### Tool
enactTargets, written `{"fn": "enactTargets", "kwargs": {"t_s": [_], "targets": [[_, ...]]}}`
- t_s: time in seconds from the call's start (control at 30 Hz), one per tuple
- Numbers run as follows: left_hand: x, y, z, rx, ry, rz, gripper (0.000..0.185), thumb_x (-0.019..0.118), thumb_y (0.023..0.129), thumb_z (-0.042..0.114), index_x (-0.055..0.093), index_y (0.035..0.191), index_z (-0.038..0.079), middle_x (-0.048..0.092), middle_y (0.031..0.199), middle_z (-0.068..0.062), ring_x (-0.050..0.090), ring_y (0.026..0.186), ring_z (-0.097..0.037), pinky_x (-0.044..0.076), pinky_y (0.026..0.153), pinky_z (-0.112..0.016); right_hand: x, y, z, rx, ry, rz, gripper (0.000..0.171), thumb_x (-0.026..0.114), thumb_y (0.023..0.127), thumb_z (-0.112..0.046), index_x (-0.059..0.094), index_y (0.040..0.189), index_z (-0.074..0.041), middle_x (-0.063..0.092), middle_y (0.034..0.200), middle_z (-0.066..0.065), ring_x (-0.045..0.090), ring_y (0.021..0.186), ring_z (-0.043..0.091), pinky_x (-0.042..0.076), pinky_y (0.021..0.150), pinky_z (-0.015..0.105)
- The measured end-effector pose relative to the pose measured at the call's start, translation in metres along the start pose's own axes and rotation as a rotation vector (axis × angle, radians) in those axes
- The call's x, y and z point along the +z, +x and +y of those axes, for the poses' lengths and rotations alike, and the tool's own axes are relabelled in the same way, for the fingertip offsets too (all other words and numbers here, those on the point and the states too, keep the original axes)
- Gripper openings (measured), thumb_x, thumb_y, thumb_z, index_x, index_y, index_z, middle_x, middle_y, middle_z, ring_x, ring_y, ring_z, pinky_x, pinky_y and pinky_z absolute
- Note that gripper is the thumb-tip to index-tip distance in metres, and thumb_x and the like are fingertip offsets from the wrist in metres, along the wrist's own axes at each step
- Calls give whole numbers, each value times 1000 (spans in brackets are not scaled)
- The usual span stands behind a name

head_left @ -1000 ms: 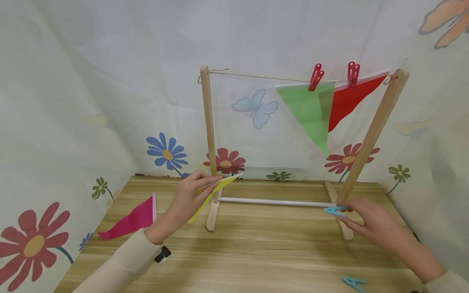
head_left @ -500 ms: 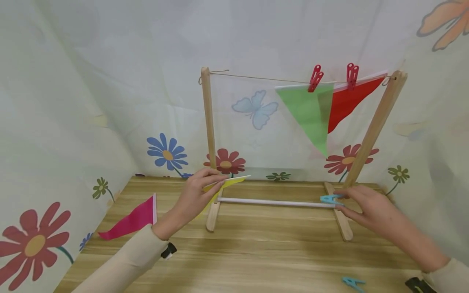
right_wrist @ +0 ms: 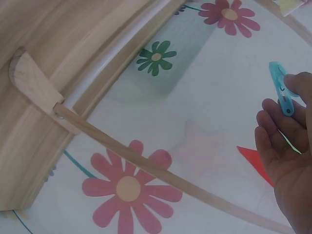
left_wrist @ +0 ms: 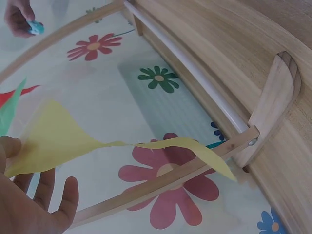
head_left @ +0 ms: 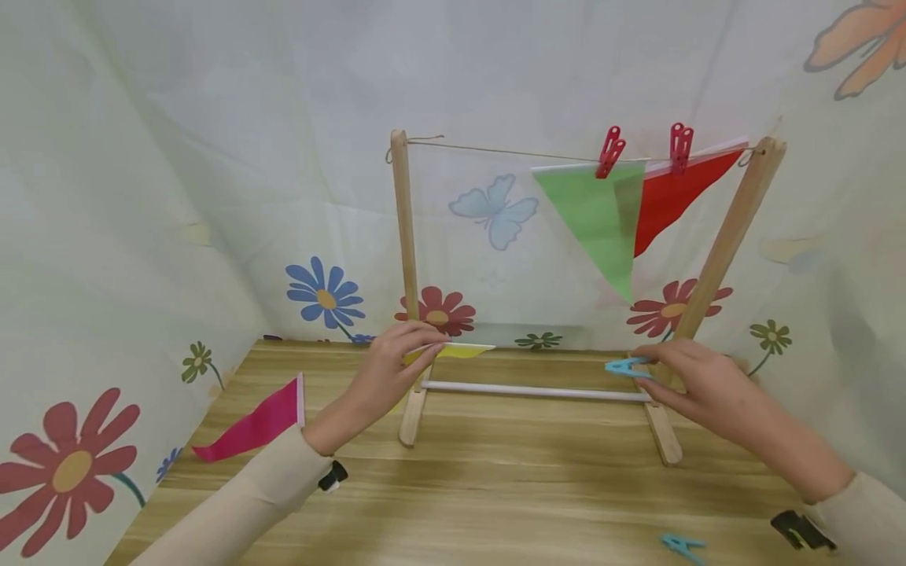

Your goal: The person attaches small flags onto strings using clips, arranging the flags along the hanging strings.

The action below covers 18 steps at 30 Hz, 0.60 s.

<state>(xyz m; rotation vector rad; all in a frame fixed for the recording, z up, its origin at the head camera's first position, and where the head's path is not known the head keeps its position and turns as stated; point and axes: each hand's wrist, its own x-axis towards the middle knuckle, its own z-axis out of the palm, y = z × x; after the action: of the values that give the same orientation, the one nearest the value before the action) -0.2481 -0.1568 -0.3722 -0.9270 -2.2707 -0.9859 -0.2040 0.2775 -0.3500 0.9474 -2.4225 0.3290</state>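
Now left hand [head_left: 388, 369] pinches yellow flag [head_left: 453, 350]; right hand [head_left: 697, 383] pinches blue clothespin [head_left: 623, 366].

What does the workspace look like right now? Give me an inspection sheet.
Surface: wooden table, floral cloth behind.
Job's things: yellow flag in left hand; blue peg in right hand; wooden rack with string line.
Clutter: pink flag at the table's left edge; spare blue peg at front right.
Grips: both pinching their items.
Cables: nothing seen.
Surroundings: green flag and red flag hang from red pegs.
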Motion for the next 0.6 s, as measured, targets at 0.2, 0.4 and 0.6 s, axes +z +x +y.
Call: {"fn": "enactTargets", "kwargs": {"t_s": [0.2, 0.4, 0.6], "targets": [[7, 4, 2, -6, -17, -19, 17, 70, 96, 9, 77, 112, 11, 72, 108, 2, 64, 108, -18, 53, 95, -40, -1, 10, -2, -66, -1, 51, 65, 38, 100, -64, 70, 116, -10, 68, 97, -3, 59, 79, 8, 53, 61, 18], [14, 6, 5, 36, -22, -6, 18, 72, 95, 8, 77, 112, 10, 72, 108, 0, 65, 106, -19, 55, 93, -39, -5, 18, -2, -133, -33, 89, 68, 35, 101, -65, 71, 111, -8, 68, 96, -1, 64, 84, 13, 57, 66, 24], [12, 13, 4, 73, -23, 44, 19, 73, 93, 5, 77, 111, 10, 73, 106, -1, 65, 104, -20, 54, 91, -39, -13, 29, 0, -223, -32, 136, 65, 37, 104, -61, 72, 110, -6, 72, 100, 1, 67, 89, 17, 58, 70, 31]]}}
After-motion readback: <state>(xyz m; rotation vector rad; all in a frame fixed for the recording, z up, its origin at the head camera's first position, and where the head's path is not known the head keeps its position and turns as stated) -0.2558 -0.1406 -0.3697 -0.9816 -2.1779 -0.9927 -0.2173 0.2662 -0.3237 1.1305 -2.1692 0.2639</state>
